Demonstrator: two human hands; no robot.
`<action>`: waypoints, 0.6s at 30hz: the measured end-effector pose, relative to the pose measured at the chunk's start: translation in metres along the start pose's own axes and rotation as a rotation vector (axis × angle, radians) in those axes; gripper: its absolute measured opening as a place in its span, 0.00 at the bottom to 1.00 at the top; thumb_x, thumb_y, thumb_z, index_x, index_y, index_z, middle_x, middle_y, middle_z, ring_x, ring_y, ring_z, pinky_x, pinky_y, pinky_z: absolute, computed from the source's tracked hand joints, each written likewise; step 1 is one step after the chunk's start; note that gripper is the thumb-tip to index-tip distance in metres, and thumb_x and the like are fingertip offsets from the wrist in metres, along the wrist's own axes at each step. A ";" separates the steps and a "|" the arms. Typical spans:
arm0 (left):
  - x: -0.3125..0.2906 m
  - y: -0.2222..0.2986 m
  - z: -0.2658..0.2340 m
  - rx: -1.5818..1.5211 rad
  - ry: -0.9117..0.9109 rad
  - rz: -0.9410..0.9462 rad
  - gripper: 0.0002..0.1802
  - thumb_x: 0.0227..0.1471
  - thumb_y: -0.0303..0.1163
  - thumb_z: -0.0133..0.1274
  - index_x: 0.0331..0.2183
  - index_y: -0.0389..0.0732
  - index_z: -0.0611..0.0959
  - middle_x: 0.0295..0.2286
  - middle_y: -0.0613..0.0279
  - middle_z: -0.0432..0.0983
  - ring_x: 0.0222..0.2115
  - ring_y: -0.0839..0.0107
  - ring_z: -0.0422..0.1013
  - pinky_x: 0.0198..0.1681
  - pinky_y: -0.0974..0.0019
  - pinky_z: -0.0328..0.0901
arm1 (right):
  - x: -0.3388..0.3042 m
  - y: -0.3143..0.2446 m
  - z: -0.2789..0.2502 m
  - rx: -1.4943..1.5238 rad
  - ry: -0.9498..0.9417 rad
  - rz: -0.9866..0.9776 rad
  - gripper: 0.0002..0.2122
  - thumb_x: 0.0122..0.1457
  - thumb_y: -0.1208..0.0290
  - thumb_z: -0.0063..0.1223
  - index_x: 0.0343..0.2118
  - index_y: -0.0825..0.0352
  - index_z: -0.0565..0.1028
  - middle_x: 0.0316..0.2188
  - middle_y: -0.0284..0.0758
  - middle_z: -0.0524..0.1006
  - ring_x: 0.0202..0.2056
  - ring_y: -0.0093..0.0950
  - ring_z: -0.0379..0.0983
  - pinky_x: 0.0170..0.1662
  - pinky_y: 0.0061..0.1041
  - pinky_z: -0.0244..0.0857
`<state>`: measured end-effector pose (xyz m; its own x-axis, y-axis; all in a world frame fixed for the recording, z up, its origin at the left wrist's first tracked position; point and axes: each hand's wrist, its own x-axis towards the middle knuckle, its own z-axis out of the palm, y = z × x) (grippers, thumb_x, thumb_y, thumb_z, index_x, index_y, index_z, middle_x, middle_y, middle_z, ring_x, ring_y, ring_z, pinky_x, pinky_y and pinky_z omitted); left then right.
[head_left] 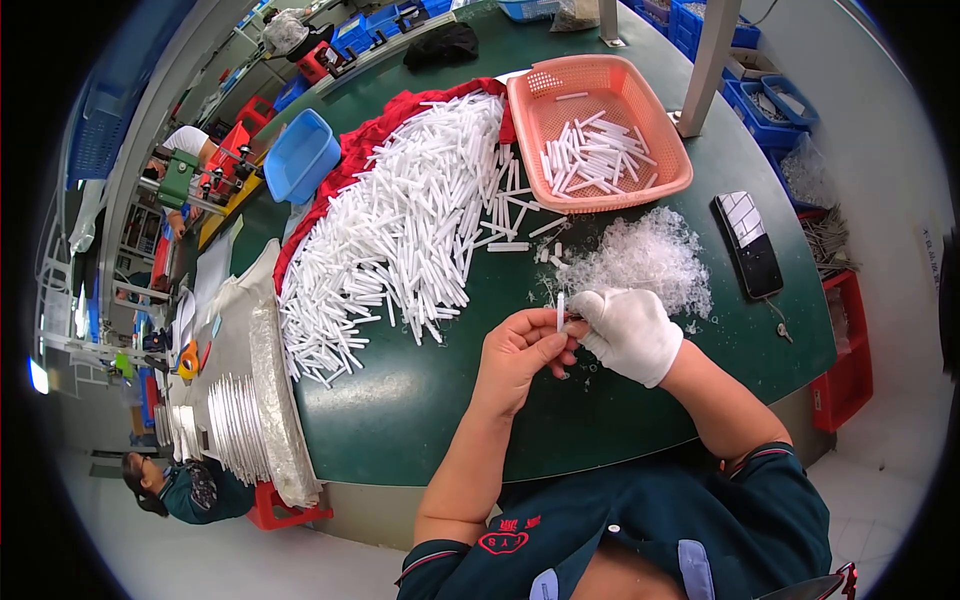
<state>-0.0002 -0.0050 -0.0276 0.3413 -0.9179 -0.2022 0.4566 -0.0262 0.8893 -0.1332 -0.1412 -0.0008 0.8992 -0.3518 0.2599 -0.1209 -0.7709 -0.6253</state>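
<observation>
My bare left hand point(522, 358) pinches a short white plastic tube point(561, 312), which stands upright between thumb and fingers. My right hand point(634, 332), in a white glove, is closed right beside the tube. Whatever its fingertips hold is too small to make out. Just beyond my hands lies a heap of clear, curly plastic shavings point(660, 262). A large pile of white tubes point(400, 225) is spread on a red cloth point(372, 137) to the left. More tubes lie in a pink plastic basket point(676, 160) at the far side, and a few stray ones lie between pile and basket.
A black phone point(750, 245) with a key lies on the green table point(400, 430) at right. A blue bin point(303, 157) stands beyond the cloth. Metal posts point(712, 65) rise behind the basket. Stacked rods point(237, 430) and orange-handled scissors point(188, 360) lie left. Other people work farther left.
</observation>
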 end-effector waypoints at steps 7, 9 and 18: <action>-0.001 0.003 0.001 0.014 -0.027 -0.020 0.14 0.52 0.25 0.55 0.41 0.31 0.77 0.32 0.54 0.79 0.27 0.73 0.74 0.27 0.73 0.70 | 0.001 0.001 0.000 -0.031 0.034 -0.043 0.09 0.54 0.67 0.54 0.30 0.66 0.70 0.21 0.40 0.74 0.25 0.43 0.73 0.26 0.38 0.66; -0.001 0.002 0.000 0.014 -0.032 -0.018 0.14 0.52 0.25 0.55 0.41 0.30 0.77 0.32 0.54 0.79 0.27 0.73 0.74 0.27 0.73 0.70 | 0.001 0.001 -0.001 -0.043 0.020 -0.036 0.09 0.54 0.67 0.55 0.30 0.66 0.69 0.21 0.40 0.74 0.25 0.43 0.73 0.26 0.38 0.66; -0.001 0.003 0.001 0.040 -0.015 -0.003 0.13 0.51 0.24 0.56 0.40 0.31 0.78 0.31 0.55 0.79 0.26 0.74 0.74 0.27 0.73 0.70 | 0.002 -0.005 -0.003 -0.141 -0.012 -0.013 0.10 0.53 0.64 0.55 0.27 0.66 0.69 0.21 0.40 0.73 0.25 0.42 0.73 0.26 0.38 0.66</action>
<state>-0.0001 -0.0046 -0.0238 0.3276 -0.9236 -0.1990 0.4243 -0.0444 0.9045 -0.1326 -0.1399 0.0051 0.9060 -0.3354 0.2583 -0.1661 -0.8429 -0.5118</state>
